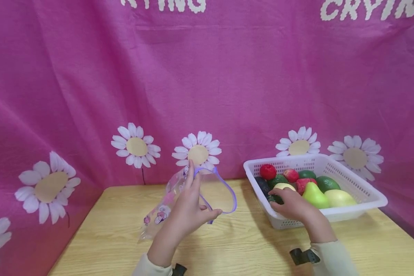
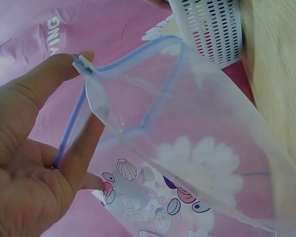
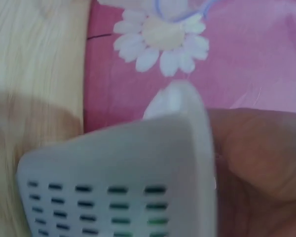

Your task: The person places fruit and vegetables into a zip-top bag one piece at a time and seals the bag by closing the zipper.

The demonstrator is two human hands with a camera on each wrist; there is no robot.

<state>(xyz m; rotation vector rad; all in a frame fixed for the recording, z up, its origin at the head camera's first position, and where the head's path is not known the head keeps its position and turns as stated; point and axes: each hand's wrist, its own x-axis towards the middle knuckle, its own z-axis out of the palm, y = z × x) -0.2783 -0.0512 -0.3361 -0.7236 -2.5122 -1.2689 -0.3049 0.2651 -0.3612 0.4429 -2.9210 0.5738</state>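
Note:
My left hand (image 1: 188, 207) holds a clear zip bag (image 2: 227, 148) with a purple-blue rim and printed cartoon figures. Thumb and fingers are spread at the rim, so its mouth gapes. In the left wrist view the thumb touches the slider (image 2: 84, 64) at the rim's corner. Over the near left corner of a white basket (image 1: 362, 210), my right hand (image 1: 291, 205) reaches in, with thumb and fingers curved about a dark green fruit (image 1: 275, 199), mostly hidden. A pale round fruit (image 1: 285, 186) lies beside the fingers. The right wrist view shows only the basket's wall and part of the hand.
Also in the basket are a green pear (image 1: 315, 196), a yellow-green fruit (image 1: 340, 198), red fruits (image 1: 268, 171) and dark green fruits (image 1: 327, 184). The basket stands on the right of a wooden table (image 1: 114, 214). A pink flowered cloth (image 1: 227, 96) hangs behind.

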